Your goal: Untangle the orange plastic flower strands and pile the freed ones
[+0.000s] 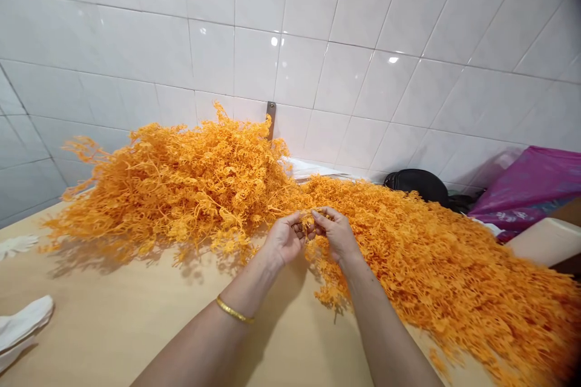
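Between two heaps on the table, my left hand (287, 237) and my right hand (334, 231) meet with fingertips pinched. They hold a small orange sprig (307, 222), thin and branching like artificial foliage. Its ends are partly hidden by my fingers. To the left rises a tall heap of orange sprigs (190, 187). A lower, longer heap of orange sprigs (436, 254) spreads to the right, behind and beside my right hand. A gold-coloured bangle circles my left wrist.
White gloves (25, 321) lie at the table's left edge. Behind the right heap are a black rounded case (416, 184), a purple bag (521, 187) and a cream-coloured roll or block (547, 240). A tiled wall (258, 60) with a metal bracket (271, 118) bounds the table (136, 320).
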The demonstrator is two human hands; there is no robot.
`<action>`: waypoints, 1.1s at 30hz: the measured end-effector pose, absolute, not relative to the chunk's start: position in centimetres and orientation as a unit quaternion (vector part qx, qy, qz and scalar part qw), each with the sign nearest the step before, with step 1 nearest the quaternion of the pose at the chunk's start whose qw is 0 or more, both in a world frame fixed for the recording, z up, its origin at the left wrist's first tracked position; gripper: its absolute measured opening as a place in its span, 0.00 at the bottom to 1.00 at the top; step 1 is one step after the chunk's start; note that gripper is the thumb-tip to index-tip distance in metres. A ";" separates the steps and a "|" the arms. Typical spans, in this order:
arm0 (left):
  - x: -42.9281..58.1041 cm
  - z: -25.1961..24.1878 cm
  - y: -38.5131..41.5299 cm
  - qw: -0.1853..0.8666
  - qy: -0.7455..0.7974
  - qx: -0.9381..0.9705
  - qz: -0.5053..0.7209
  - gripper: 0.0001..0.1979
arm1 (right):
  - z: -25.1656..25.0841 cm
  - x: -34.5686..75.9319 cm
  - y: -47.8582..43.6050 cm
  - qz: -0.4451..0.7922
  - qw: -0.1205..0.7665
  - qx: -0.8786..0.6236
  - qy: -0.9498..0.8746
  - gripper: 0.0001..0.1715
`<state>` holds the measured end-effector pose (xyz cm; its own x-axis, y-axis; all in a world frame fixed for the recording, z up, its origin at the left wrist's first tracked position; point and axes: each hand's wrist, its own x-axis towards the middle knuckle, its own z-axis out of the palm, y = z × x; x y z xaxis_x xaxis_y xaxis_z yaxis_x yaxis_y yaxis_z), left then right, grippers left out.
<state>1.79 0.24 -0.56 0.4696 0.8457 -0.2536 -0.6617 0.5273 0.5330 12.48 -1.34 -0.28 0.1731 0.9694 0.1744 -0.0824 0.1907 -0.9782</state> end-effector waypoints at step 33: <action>0.8 -2.4 0.9 0.760 0.337 0.187 0.523 0.06 | -0.9 12.1 -1.5 0.569 0.549 -0.443 -0.423 0.14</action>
<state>0.79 0.89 -2.36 0.2263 0.9208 -0.3177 -0.6691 0.3840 0.6363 12.10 -1.52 -0.89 -0.0042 0.9992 -0.0392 -0.2507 -0.0390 -0.9673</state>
